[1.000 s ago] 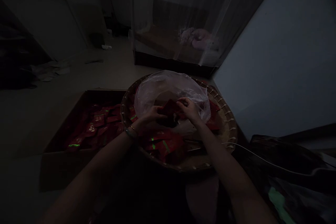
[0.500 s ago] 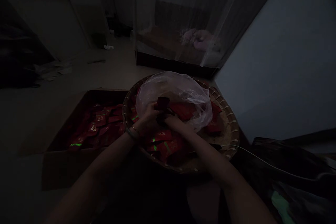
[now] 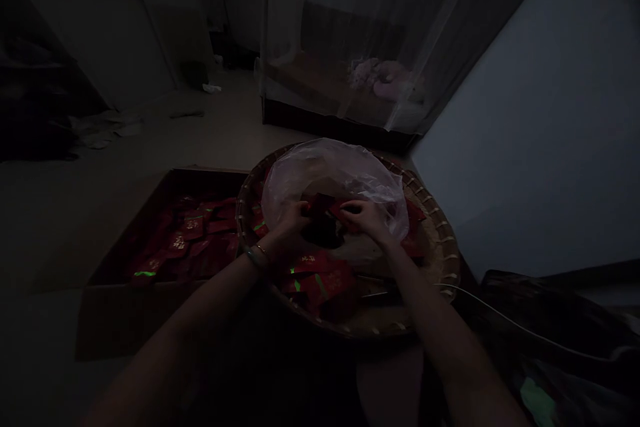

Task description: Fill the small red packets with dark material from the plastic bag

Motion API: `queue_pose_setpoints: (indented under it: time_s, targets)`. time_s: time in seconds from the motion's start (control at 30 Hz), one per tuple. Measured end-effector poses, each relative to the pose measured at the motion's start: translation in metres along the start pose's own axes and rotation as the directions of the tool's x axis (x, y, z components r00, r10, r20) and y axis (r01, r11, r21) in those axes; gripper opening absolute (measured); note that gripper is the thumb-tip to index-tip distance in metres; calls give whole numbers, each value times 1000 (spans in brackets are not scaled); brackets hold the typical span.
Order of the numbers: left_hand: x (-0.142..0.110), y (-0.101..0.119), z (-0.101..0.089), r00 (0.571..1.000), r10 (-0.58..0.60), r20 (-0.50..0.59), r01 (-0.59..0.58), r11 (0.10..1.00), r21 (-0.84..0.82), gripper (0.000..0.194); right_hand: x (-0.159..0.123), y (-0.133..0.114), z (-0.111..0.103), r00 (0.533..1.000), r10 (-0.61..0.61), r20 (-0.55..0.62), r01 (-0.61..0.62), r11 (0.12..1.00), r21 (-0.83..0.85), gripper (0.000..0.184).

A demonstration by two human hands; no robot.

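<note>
The room is very dark. My left hand (image 3: 289, 225) and my right hand (image 3: 368, 219) meet over a round woven basket tray (image 3: 440, 250). Both have their fingers closed on a small dark red packet (image 3: 323, 208) held between them. Just behind the hands lies a crumpled clear plastic bag (image 3: 334, 170) with red packets inside. More red packets (image 3: 320, 277) with green marks lie on the tray below my hands. A bracelet is on my left wrist.
A cardboard box (image 3: 115, 320) full of red packets (image 3: 187, 233) sits left of the tray. A white cable (image 3: 500, 313) runs off the tray to the right. A netted bed (image 3: 350, 80) stands behind, a pale wall to the right.
My right hand moved from low beside the left hand back up and right to the bag's mouth. The packet is now held between both hands.
</note>
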State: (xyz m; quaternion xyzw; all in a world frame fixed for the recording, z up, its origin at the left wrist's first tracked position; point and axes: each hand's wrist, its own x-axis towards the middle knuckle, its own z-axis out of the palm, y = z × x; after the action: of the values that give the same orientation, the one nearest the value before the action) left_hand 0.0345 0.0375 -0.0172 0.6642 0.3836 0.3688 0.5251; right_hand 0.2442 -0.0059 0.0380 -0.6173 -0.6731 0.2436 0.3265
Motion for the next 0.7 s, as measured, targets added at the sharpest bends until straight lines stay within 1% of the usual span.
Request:
queue_pose_setpoints:
  time_s: [0.03, 0.1, 0.17, 0.27, 0.33, 0.4, 0.43, 0.5, 0.6, 0.7]
  targets:
    - [0, -1, 1, 1000, -9, -3, 9, 1000, 3, 27, 3, -5, -9, 1000, 4, 5, -4, 997, 74, 24]
    - [-1, -1, 2, 1000, -29, 3, 29, 999, -15, 26, 9, -15, -21, 998, 15, 54, -24, 982, 185, 28]
    - [-2, -1, 3, 999, -34, 33, 36, 998, -51, 26, 16, -25, -26, 993, 13, 121, -39, 976, 216, 31]
    - [-3, -3, 3, 996, -41, 75, 44, 998, -46, 27, 27, -37, -29, 968, -33, 247, -3, 990, 142, 28]
    - [-3, -5, 2, 996, -43, 74, 41, 999, 24, 26, 34, -40, -30, 937, -81, 341, 58, 995, 78, 23]
    - [-2, -8, 2, 997, -32, 74, 25, 995, 92, 25, 39, -41, -32, 904, -121, 410, 123, 992, 21, 19]
    - [-2, -9, 1, 996, -22, 81, 13, 994, 113, 24, 41, -42, -32, 895, -133, 425, 148, 989, -3, 17]
    - [-3, -9, 2, 995, -4, 98, -8, 993, 115, 23, 42, -41, -30, 895, -145, 422, 176, 984, -36, 15]
    - [-5, -5, 2, 991, 14, 134, -24, 997, 76, 26, 41, -42, -23, 919, -140, 369, 166, 985, -41, 17]
    - [-6, -1, 1, 987, 14, 161, -22, 998, 51, 28, 37, -46, -15, 937, -130, 324, 139, 990, -4, 21]
